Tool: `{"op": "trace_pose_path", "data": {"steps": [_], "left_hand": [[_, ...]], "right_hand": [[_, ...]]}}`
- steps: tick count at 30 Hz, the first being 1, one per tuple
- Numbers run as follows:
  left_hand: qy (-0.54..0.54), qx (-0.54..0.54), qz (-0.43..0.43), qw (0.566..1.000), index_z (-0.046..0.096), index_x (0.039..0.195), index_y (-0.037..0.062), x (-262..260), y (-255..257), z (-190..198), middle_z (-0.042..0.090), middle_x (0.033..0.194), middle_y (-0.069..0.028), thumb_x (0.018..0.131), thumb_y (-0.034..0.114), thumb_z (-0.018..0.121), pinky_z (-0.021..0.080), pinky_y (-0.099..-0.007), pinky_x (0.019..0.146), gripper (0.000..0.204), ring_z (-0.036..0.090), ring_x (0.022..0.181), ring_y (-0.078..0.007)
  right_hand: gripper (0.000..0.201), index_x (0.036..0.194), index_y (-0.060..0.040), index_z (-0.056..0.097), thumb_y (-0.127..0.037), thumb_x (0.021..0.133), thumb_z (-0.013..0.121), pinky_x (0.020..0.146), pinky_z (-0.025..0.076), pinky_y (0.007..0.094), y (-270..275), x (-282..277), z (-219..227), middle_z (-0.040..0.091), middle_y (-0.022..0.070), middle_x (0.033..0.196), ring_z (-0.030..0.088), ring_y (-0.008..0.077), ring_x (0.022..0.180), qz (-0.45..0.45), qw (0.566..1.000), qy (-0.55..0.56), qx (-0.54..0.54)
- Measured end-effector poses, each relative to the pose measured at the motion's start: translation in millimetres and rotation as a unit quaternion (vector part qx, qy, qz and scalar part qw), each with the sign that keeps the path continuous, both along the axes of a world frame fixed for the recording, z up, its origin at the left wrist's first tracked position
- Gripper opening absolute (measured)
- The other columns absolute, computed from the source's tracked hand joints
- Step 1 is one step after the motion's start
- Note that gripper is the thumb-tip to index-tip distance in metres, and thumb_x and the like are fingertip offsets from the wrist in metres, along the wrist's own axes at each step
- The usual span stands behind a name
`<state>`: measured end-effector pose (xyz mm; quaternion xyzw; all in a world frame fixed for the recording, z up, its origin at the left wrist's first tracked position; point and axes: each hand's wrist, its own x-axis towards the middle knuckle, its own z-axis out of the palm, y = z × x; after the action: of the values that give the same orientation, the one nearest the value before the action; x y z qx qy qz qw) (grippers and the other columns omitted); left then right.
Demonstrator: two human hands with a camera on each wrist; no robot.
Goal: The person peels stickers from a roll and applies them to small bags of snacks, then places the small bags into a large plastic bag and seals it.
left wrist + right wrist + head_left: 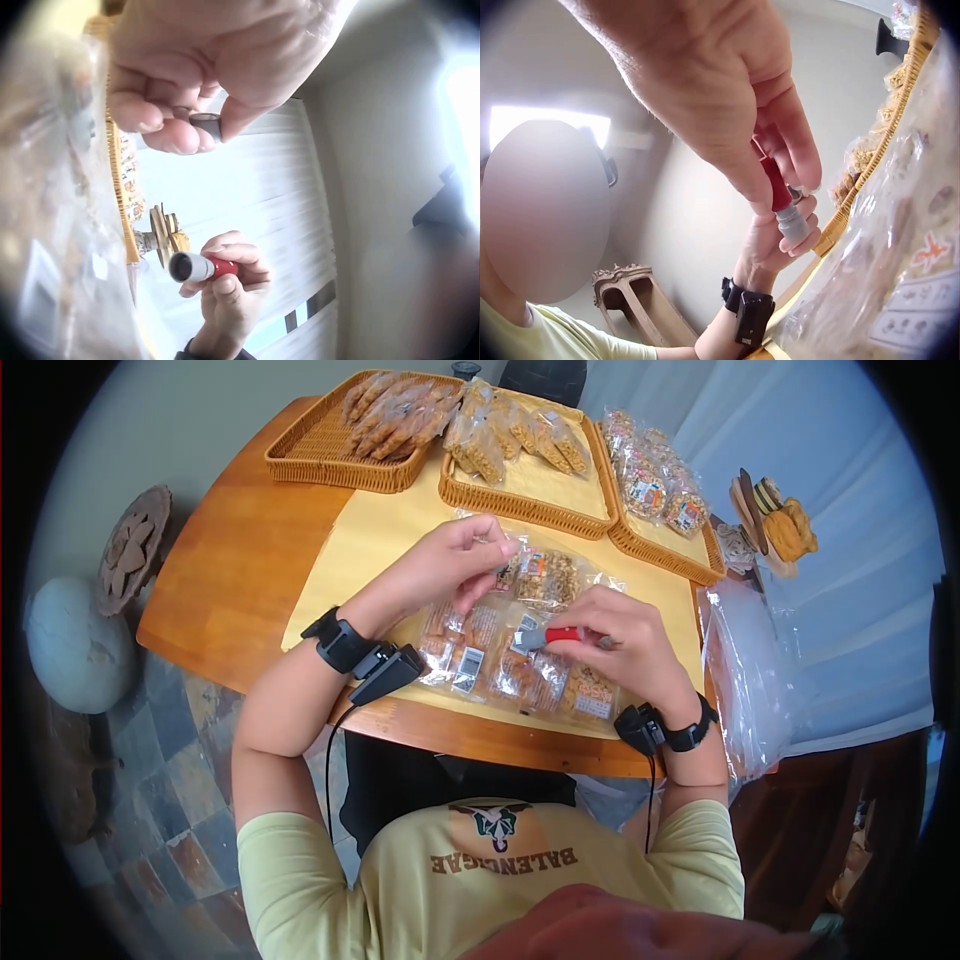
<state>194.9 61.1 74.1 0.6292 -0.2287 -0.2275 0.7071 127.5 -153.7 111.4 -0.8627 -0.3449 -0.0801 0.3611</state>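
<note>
My left hand [455, 565] is raised over the packaged snacks [470, 625], palm turned inward. Between its thumb and fingers it pinches a small grey cap-like piece [208, 127], dark at the rim and hollow-looking. My right hand [632, 640] grips a short red-and-grey tube [563, 634] by its red part, over the front rows of packets. The tube's grey end [187, 267] points away from the right palm and shows a round dark opening. Clear bags with printed labels and barcodes lie flat beneath both hands. Cap and tube are apart.
Along the back stand a wicker tray [330, 478] of long brown snacks, a second tray [530, 510] of bagged nut bars and a third [665, 555] of round packets. Clear plastic bags [750, 660] hang at the right table edge. A yellow cloth [350, 550] covers part of the wooden table [235, 525].
</note>
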Motion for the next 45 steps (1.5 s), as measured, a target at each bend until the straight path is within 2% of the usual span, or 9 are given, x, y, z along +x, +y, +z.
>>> {"op": "trace_pose_path", "data": {"steps": [2,11,19,22,26,28,33,35,45], "left_hand": [[-0.023,0.036,0.006,0.999,0.044,0.078,0.0074,-5,-4,4,0.046,0.050,0.0027,0.088,0.022,0.051,0.033,-0.0173,0.040,0.019,0.042,0.038,-0.0053],[-0.050,0.059,0.001,0.997,0.045,0.077,0.0074,-1,-4,-4,0.046,0.050,0.0035,0.087,0.019,0.052,0.031,-0.0170,0.039,0.018,0.042,0.040,-0.0037],[-0.058,0.052,-0.003,0.997,0.045,0.077,0.0072,3,-4,-11,0.047,0.051,0.0028,0.086,0.024,0.055,0.033,-0.0178,0.036,0.022,0.044,0.040,-0.0046],[-0.053,0.055,-0.002,0.997,0.045,0.078,0.0068,2,-5,-8,0.046,0.051,0.0031,0.086,0.021,0.054,0.032,-0.0174,0.038,0.019,0.043,0.040,-0.0043],[-0.050,0.062,-0.001,0.997,0.046,0.078,0.0065,1,-5,-8,0.046,0.052,0.0034,0.087,0.018,0.053,0.032,-0.0171,0.040,0.016,0.043,0.041,-0.0042],[-0.052,0.064,0.000,0.997,0.046,0.078,0.0065,1,-5,-8,0.046,0.052,0.0034,0.087,0.018,0.053,0.032,-0.0171,0.040,0.016,0.043,0.041,-0.0043],[-0.048,0.065,0.000,0.997,0.046,0.078,0.0067,2,-5,-11,0.046,0.052,0.0034,0.087,0.018,0.053,0.032,-0.0171,0.040,0.016,0.043,0.042,-0.0043],[-0.056,0.063,0.000,0.996,0.046,0.077,0.0069,3,-5,-12,0.048,0.052,0.0025,0.086,0.024,0.055,0.032,-0.0184,0.037,0.021,0.045,0.040,-0.0054],[-0.044,0.047,-0.001,0.998,0.045,0.077,0.0078,4,-7,-13,0.048,0.052,0.0032,0.086,0.024,0.054,0.032,-0.0171,0.037,0.021,0.045,0.040,-0.0044]], "right_hand": [[0.016,0.080,-0.0029,0.063,-0.005,0.066,0.070,0.050,0.043,0.0264,4,-2,-2,0.053,0.0060,0.067,0.052,0.0158,0.055,0.022,0.998,-0.036,-0.039],[0.015,0.080,-0.0048,0.062,-0.009,0.068,0.069,0.048,0.037,0.0281,8,5,-5,0.048,0.0063,0.061,0.048,0.0179,0.053,-0.012,0.998,0.029,-0.058],[0.015,0.082,-0.0032,0.060,-0.010,0.070,0.068,0.051,0.041,0.0310,14,13,-13,0.051,0.0094,0.064,0.052,0.0225,0.057,0.023,0.996,0.030,-0.077],[0.014,0.082,-0.0058,0.061,-0.009,0.069,0.068,0.052,0.040,0.0282,14,13,-18,0.051,0.0057,0.066,0.051,0.0187,0.058,0.015,0.996,0.034,-0.085],[0.014,0.082,-0.0060,0.062,-0.010,0.070,0.068,0.052,0.041,0.0287,15,13,-17,0.051,0.0065,0.066,0.052,0.0195,0.059,0.022,0.995,0.017,-0.094],[0.013,0.081,-0.0026,0.060,-0.008,0.071,0.066,0.055,0.044,0.0346,16,12,-14,0.056,0.0124,0.068,0.056,0.0280,0.062,0.020,0.994,0.046,-0.101],[0.012,0.082,-0.0027,0.060,-0.009,0.072,0.063,0.058,0.044,0.0361,19,14,-14,0.057,0.0133,0.070,0.056,0.0300,0.065,0.036,0.991,0.046,-0.117],[0.012,0.082,-0.0027,0.060,-0.009,0.073,0.062,0.059,0.044,0.0363,20,15,-13,0.057,0.0134,0.070,0.056,0.0305,0.066,0.045,0.991,0.046,-0.121],[0.011,0.081,-0.0015,0.059,-0.009,0.073,0.061,0.061,0.045,0.0361,20,15,-19,0.058,0.0136,0.071,0.056,0.0314,0.068,0.059,0.992,0.059,-0.099]]}}
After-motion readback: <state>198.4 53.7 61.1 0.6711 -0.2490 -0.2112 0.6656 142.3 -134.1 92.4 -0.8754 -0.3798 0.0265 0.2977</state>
